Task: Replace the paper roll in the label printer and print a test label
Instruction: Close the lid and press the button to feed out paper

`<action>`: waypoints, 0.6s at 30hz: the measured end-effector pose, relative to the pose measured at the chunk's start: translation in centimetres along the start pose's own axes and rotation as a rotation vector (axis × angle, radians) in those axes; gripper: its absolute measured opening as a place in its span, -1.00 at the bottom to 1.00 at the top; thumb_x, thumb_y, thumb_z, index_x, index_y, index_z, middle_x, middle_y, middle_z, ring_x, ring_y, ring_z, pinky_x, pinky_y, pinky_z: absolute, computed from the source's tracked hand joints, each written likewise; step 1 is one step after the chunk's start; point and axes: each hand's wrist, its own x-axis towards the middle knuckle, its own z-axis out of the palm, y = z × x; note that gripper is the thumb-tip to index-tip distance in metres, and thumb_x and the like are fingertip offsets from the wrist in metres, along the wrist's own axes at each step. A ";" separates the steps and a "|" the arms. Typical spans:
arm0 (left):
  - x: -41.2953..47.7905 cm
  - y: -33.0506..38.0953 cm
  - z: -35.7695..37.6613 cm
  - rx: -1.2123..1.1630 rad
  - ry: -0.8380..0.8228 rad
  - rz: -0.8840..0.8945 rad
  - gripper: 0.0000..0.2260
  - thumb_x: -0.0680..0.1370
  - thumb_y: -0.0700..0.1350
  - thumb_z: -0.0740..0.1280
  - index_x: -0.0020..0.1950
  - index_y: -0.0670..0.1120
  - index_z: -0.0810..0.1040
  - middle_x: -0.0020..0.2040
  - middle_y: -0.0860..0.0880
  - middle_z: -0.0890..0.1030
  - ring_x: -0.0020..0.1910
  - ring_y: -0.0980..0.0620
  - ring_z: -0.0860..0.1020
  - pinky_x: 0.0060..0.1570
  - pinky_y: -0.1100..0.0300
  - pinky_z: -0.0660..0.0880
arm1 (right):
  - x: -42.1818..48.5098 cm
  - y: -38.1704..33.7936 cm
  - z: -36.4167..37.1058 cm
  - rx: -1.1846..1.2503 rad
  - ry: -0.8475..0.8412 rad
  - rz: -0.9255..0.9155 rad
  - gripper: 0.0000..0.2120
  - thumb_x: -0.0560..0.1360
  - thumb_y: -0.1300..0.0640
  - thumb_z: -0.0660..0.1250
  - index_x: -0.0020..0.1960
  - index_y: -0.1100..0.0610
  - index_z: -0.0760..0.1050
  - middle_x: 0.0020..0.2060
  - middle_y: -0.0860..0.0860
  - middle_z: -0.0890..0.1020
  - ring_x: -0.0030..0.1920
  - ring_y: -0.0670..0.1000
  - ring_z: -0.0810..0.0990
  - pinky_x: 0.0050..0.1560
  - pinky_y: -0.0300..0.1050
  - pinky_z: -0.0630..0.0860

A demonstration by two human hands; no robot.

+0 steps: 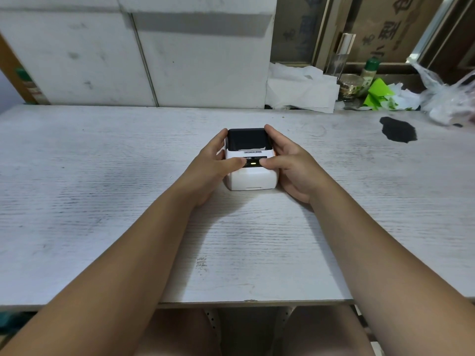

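A small white label printer (250,177) with a black lid at its far end sits on the white table (102,201), lid closed. A green-yellow light glows on its dark control strip. My left hand (210,163) wraps its left side, thumb resting on the strip left of the light. My right hand (290,163) holds the right side, thumb on the strip right of the light. No paper roll or printed label is in view.
White boards (144,60) stand against the table's back edge. At the back right lie crumpled white paper (300,88), a glass jar (349,86), a green-capped bottle (368,73), green scraps (377,95) and a plastic bag (449,98). A black patch (397,129) marks the table.
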 end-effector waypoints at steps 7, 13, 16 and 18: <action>0.0 0.1 0.0 -0.013 0.021 -0.010 -0.35 0.50 -0.32 0.32 0.52 -0.03 0.14 0.23 0.17 0.49 0.30 0.12 0.45 0.22 0.23 0.40 | 0.0 0.0 0.1 0.001 0.000 0.000 -0.29 0.45 0.51 0.16 0.52 0.09 0.13 0.21 -0.10 0.49 0.12 -0.12 0.55 0.12 -0.25 0.49; 0.0 0.0 0.0 -0.010 0.014 -0.007 -0.36 0.50 -0.32 0.31 0.52 -0.04 0.15 0.24 0.16 0.49 0.30 0.12 0.46 0.21 0.23 0.42 | 0.0 0.0 0.1 0.011 0.007 -0.002 -0.29 0.45 0.52 0.15 0.52 0.09 0.12 0.29 -0.05 0.45 0.13 -0.10 0.54 0.15 -0.22 0.49; 0.1 -0.1 -0.1 -0.012 0.004 -0.002 -0.36 0.50 -0.33 0.32 0.51 -0.04 0.17 0.32 0.09 0.48 0.31 0.10 0.46 0.25 0.19 0.42 | 0.0 0.0 0.2 0.007 0.007 -0.005 -0.29 0.46 0.52 0.15 0.52 0.09 0.11 0.31 -0.04 0.45 0.12 -0.11 0.54 0.11 -0.26 0.50; 0.1 -0.1 -0.2 -0.013 0.003 0.003 -0.35 0.48 -0.32 0.33 0.51 -0.05 0.18 0.35 0.07 0.46 0.32 0.09 0.45 0.26 0.17 0.41 | 0.0 0.0 0.2 0.011 0.009 -0.009 -0.29 0.45 0.52 0.15 0.52 0.10 0.11 0.33 -0.03 0.44 0.15 -0.09 0.54 0.12 -0.25 0.49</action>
